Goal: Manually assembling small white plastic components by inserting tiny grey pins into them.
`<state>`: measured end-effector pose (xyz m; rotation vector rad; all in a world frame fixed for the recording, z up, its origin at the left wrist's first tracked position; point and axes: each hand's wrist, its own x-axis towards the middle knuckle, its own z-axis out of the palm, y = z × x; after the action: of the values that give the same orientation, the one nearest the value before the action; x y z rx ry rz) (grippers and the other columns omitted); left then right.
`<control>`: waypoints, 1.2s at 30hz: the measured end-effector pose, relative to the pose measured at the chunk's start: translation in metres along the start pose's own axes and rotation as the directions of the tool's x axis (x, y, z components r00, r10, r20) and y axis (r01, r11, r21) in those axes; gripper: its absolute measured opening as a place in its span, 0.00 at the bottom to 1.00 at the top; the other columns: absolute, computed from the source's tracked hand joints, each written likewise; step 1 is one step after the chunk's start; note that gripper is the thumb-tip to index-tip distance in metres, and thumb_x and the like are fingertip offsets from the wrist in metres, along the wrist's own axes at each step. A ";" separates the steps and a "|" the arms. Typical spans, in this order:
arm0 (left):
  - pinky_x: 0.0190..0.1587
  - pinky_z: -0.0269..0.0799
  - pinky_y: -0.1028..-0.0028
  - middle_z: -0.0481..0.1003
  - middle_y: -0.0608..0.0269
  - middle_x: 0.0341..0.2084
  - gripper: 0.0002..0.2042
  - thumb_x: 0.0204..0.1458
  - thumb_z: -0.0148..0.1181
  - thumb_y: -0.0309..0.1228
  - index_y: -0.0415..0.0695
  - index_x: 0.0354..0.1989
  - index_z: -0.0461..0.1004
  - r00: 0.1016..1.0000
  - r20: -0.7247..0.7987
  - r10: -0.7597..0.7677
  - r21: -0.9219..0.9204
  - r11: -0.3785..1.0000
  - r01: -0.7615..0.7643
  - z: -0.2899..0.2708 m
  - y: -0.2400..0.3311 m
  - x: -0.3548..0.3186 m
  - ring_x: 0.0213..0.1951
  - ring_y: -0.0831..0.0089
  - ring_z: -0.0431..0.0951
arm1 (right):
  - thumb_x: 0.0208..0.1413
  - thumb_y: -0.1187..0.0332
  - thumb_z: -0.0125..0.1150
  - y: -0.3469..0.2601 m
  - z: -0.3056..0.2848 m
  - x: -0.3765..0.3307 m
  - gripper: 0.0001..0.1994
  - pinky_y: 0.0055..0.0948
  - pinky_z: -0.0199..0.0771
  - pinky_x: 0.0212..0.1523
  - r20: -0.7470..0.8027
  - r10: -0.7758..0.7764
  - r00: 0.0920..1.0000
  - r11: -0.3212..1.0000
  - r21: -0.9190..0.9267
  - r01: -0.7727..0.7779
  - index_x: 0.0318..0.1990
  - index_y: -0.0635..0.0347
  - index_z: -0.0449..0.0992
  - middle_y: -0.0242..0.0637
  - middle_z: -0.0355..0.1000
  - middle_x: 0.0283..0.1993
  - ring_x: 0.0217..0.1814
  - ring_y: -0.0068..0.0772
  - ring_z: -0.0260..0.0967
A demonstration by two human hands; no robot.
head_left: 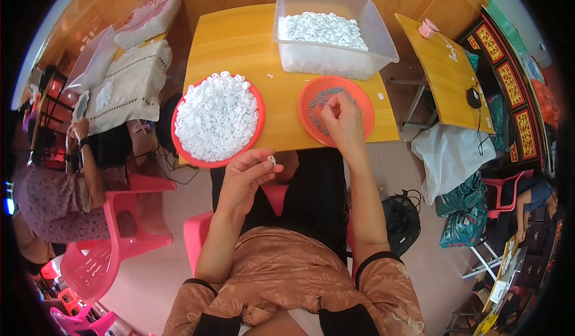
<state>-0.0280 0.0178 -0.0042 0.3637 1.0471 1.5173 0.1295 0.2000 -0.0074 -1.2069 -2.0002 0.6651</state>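
Toward the far left, I see a co-worker (66,198) seated by a cloth-covered table (132,84), one forearm reaching toward it, with a pink plastic chair (117,234) close by. Next across is a round red tray (262,114) heaped with white pieces (215,117), set at the near left corner of my yellow table (233,42). Just beside its near right edge, I have my left hand (247,177) raised, thumb and forefinger pinching a small white piece (272,161) at their tips. Farther back on the table stands a clear plastic tub (323,63), part filled with more white pieces. In front of it, near the table's right end, lies an orange-red bowl (366,114) with small grey pieces (320,99) in it. My right hand (346,123) is over this bowl, fingers curled, thumb and forefinger close together; I cannot tell whether they meet or pinch a grey piece. Past it, a black bag (402,222) rests on the floor, and a second yellow table (440,66) carries a pink cup (427,28).
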 end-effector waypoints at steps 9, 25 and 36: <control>0.36 0.74 0.80 0.77 0.61 0.33 0.11 0.50 0.57 0.21 0.37 0.42 0.73 0.981 -0.095 0.171 -0.088 0.980 -0.179 -0.019 0.015 -0.043 0.34 0.71 0.79 | 0.47 0.76 0.59 -0.082 -0.005 -0.044 0.05 0.23 0.67 0.26 0.144 -0.258 0.955 0.876 0.453 0.168 0.33 0.66 0.77 0.36 0.73 0.28 0.25 0.22 0.69; 0.38 0.73 0.81 0.76 0.60 0.35 0.09 0.51 0.56 0.23 0.37 0.42 0.73 0.949 0.001 0.316 -0.032 0.948 -0.316 0.013 0.011 -0.079 0.35 0.77 0.77 | 0.50 0.80 0.57 -0.118 -0.017 -0.125 0.10 0.17 0.70 0.31 0.204 -0.252 0.946 0.676 0.737 0.021 0.40 0.65 0.75 0.34 0.74 0.31 0.30 0.17 0.70; 0.36 0.70 0.82 0.76 0.63 0.34 0.09 0.50 0.58 0.22 0.38 0.41 0.72 0.934 -0.033 0.356 0.088 0.932 -0.353 0.018 0.006 -0.079 0.34 0.78 0.76 | 0.50 0.80 0.57 -0.114 -0.022 -0.130 0.11 0.18 0.72 0.33 0.154 -0.270 0.951 0.744 0.660 0.104 0.43 0.66 0.74 0.36 0.75 0.32 0.32 0.19 0.73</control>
<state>0.0018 -0.0466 0.0359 0.6012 1.1262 1.8154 0.1270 0.0350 0.0499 -0.5086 -1.7968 1.3152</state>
